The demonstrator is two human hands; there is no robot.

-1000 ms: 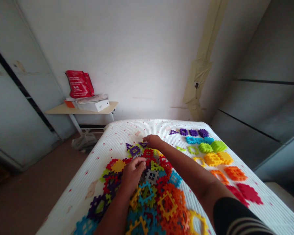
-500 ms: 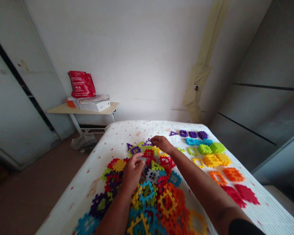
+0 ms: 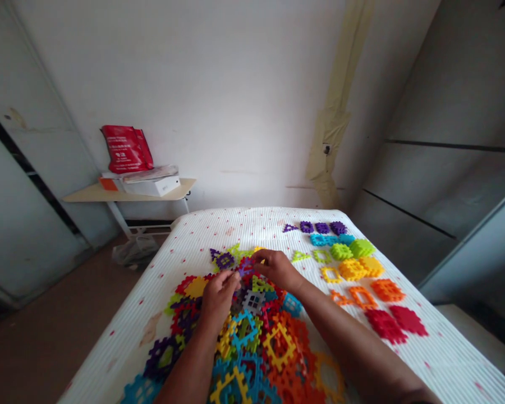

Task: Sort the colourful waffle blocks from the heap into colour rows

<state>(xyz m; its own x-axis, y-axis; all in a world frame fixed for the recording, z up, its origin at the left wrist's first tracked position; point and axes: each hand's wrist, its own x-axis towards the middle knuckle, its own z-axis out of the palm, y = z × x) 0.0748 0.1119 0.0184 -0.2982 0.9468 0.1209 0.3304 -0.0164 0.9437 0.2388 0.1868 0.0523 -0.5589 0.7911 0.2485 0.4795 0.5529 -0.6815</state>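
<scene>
- The bed (image 3: 210,224), with a white ribbed cover and small red marks, is seen as the largest support. Its surface is judged to be soft, so a flat piece is probably best lifted by its edge.
- A heap of toothed pieces (image 3: 253,303) in many colours is spread on the bed, under and around the forearms. The pieces are laid over one another, so some catching of the teeth may be expected.
- At the right of the heap, colour groups (image 3: 353,270) are laid in rows, and some of them are stacked.
- The right grip (image 3: 278,268) is closed around the edge of a purple piece (image 3: 246,266), which seems to be pinched between thumb and fingers.
- The left grip (image 3: 219,292) is held near the same piece, with fingers curled. Whether anything is gripped by it cannot be seen clearly.
- The purple piece is found between the two hands, at the far part of the heap. It is judged to be light, rather stiff plastic, smooth but not very slippery, and not easily broken.
- The narrow bars around its openings could be bent by hard squeezing. A gentle pinch on a side bar is advised, on the flat faces, with the teeth left free.
</scene>
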